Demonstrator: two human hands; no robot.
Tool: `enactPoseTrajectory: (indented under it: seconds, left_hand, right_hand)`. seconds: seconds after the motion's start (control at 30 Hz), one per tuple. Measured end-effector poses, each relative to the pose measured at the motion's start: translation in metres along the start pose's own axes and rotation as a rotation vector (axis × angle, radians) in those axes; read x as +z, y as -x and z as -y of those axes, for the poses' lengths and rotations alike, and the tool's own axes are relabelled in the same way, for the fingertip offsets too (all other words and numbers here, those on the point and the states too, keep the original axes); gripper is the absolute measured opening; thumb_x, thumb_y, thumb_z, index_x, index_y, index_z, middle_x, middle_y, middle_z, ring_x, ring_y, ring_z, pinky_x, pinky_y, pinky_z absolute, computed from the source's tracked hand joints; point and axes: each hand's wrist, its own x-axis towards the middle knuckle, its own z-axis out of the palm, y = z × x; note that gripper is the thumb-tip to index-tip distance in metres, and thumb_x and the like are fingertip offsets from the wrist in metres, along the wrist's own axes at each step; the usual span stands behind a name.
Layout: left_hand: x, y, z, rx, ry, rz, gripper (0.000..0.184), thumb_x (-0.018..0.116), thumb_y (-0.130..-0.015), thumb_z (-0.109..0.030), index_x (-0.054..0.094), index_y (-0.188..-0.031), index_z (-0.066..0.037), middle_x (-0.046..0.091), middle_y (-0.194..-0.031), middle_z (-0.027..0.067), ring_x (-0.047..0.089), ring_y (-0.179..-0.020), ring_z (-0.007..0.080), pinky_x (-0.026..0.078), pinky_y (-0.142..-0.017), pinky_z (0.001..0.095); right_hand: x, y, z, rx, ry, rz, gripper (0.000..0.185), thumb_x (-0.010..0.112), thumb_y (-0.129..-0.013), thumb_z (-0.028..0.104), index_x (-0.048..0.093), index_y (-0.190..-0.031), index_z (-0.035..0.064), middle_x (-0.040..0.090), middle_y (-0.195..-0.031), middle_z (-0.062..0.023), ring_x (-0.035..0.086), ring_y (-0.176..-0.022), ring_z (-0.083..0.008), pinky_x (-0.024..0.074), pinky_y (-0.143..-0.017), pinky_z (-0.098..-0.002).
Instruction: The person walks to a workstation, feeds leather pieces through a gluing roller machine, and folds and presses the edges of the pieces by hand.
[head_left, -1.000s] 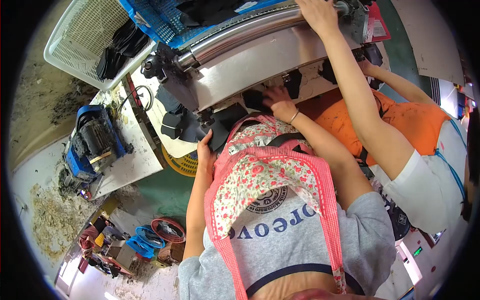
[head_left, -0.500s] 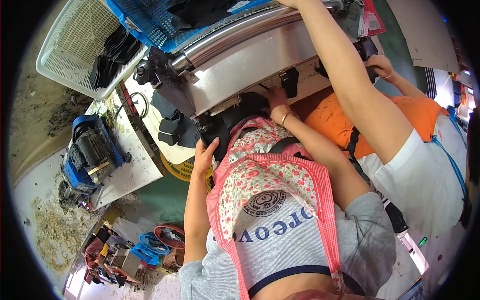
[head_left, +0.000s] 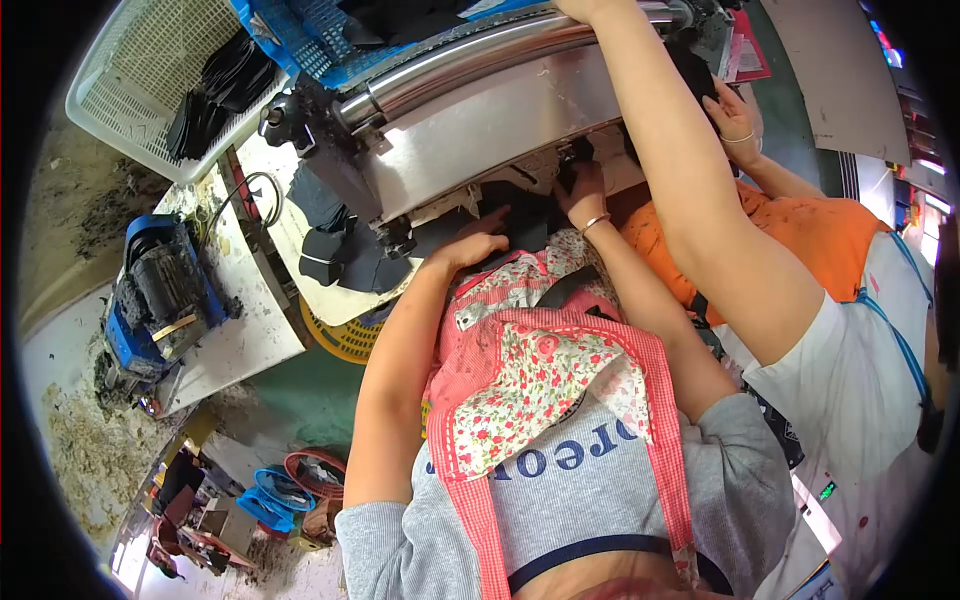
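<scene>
My left hand (head_left: 478, 247) reaches across the lap, fingers stretched out over black flat pieces (head_left: 520, 208) at the front edge of the machine, thumb apart from the fingers. What lies beneath its palm is hidden. Farther right, my right hand (head_left: 584, 194) has its fingers closed on a small black piece (head_left: 566, 174) under the machine's edge. The machine's pale metal plate (head_left: 500, 130) and shiny roller (head_left: 480, 65) stretch in front of both hands. More black cut pieces (head_left: 350, 255) lie on the pale tabletop to the left.
A co-worker's arm (head_left: 670, 170) reaches over the machine at the right; their other hand (head_left: 735, 122) touches something black. White (head_left: 120, 90) and blue baskets (head_left: 300, 40) hold black pieces. A blue motor unit (head_left: 160, 300) stands at left, above a yellow basket (head_left: 345, 335).
My left hand has left the black piece at the machine's left corner and moved right. My right hand has shifted slightly right. The co-worker's lower hand has moved up and left.
</scene>
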Motion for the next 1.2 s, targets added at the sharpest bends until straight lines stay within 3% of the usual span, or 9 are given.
enactPoseTrajectory:
  seconds: [0.1, 0.3, 0.4, 0.53, 0.57, 0.87, 1.0, 1.03, 1.2]
  left_hand:
    - [0.003, -0.003, 0.003, 0.01, -0.032, -0.03, 0.085, 0.057, -0.07, -0.025, 0.018, -0.144, -0.012, 0.036, -0.139, 0.0217, 0.035, -0.129, 0.0303, 0.027, -0.105, 0.0332]
    - [0.001, 0.005, 0.003, 0.033, -0.022, -0.031, 0.084, 0.057, -0.071, -0.027, 0.018, -0.144, -0.015, 0.035, -0.14, 0.0204, 0.033, -0.13, 0.0303, 0.026, -0.106, 0.0334]
    - [0.0, 0.002, 0.008, 0.039, -0.012, -0.004, 0.084, 0.056, -0.072, -0.027, 0.017, -0.144, -0.014, 0.034, -0.141, 0.0205, 0.032, -0.131, 0.0298, 0.025, -0.106, 0.0334]
    - [0.0, 0.006, 0.002, 0.068, -0.015, 0.012, 0.084, 0.056, -0.072, -0.028, 0.015, -0.144, -0.012, 0.03, -0.143, 0.0204, 0.032, -0.131, 0.0293, 0.025, -0.107, 0.0334]
    - [-0.001, 0.007, 0.001, 0.077, -0.02, 0.011, 0.084, 0.056, -0.072, -0.027, 0.015, -0.144, -0.011, 0.029, -0.143, 0.0203, 0.032, -0.131, 0.0292, 0.025, -0.107, 0.0333]
    - [-0.007, 0.007, 0.003, 0.055, 0.085, 0.022, 0.077, 0.055, -0.072, -0.025, 0.026, -0.14, -0.004, 0.038, -0.137, 0.0198, 0.04, -0.125, 0.0291, 0.03, -0.103, 0.0318]
    - [-0.006, 0.013, 0.022, 0.152, 0.249, -0.048, 0.068, 0.057, -0.072, -0.023, 0.037, -0.133, 0.0, 0.05, -0.125, 0.0194, 0.048, -0.114, 0.0268, 0.035, -0.098, 0.0306]
    - [-0.005, 0.017, 0.026, 0.202, 0.259, -0.083, 0.066, 0.058, -0.072, -0.023, 0.04, -0.131, 0.002, 0.053, -0.122, 0.0192, 0.05, -0.111, 0.0261, 0.036, -0.096, 0.0304]
    - [-0.006, 0.072, -0.013, 0.133, 0.296, -0.535, 0.062, 0.065, -0.074, -0.029, 0.047, -0.123, 0.004, 0.055, -0.119, 0.019, 0.052, -0.11, 0.0267, 0.038, -0.095, 0.0315]
  right_hand:
    - [0.003, -0.006, -0.014, -0.12, 0.299, -0.023, 0.026, 0.063, -0.07, 0.009, 0.058, -0.093, -0.001, 0.055, -0.093, -0.0187, 0.056, -0.073, -0.0363, 0.0484, -0.07, -0.041]
    - [-0.022, 0.013, -0.021, 0.251, -0.263, -0.08, 0.019, 0.062, -0.075, 0.006, 0.058, -0.093, -0.0007, 0.062, -0.084, -0.008, 0.06, -0.076, -0.0185, 0.0486, -0.071, -0.0301]
    - [-0.053, 0.036, -0.008, 0.586, -1.317, 0.112, 0.01, 0.056, -0.081, 0.002, 0.058, -0.09, 0.0018, 0.062, -0.087, -0.0047, 0.058, -0.08, -0.0122, 0.0479, -0.074, -0.0272]
    - [-0.073, 0.048, 0.006, 0.689, -1.388, 0.16, 0.01, 0.051, -0.083, -0.002, 0.057, -0.088, 0.0036, 0.06, -0.086, -0.0022, 0.058, -0.078, -0.0101, 0.0474, -0.073, -0.0234]
    - [-0.071, 0.049, 0.009, 0.669, -1.279, 0.171, 0.009, 0.058, -0.083, 0.01, 0.056, -0.092, 0.0093, 0.053, -0.079, 0.0053, 0.052, -0.075, -0.0072, 0.0423, -0.07, -0.0233]
    - [-0.07, 0.022, 0.059, -0.139, -0.355, 0.344, 0.026, 0.069, -0.078, 0.021, 0.061, -0.087, -0.0019, 0.061, -0.08, -0.004, 0.056, -0.077, -0.0117, 0.0443, -0.069, -0.0265]
    - [-0.04, 0.001, 0.059, 0.385, -0.946, 0.697, 0.034, 0.072, -0.075, 0.026, 0.061, -0.089, -0.0033, 0.063, -0.084, -0.0079, 0.055, -0.076, -0.0144, 0.0445, -0.073, -0.0288]
    - [-0.011, -0.001, 0.032, 0.195, -0.513, 0.606, 0.036, 0.073, -0.073, 0.027, 0.061, -0.091, -0.002, 0.064, -0.088, -0.0108, 0.059, -0.077, -0.0207, 0.0458, -0.074, -0.0306]
    - [0.012, 0.002, 0.031, -0.062, -0.054, 0.581, 0.039, 0.074, -0.07, 0.025, 0.058, -0.097, 0.0022, 0.063, -0.087, -0.0175, 0.062, -0.082, -0.0312, 0.0485, -0.074, -0.037]
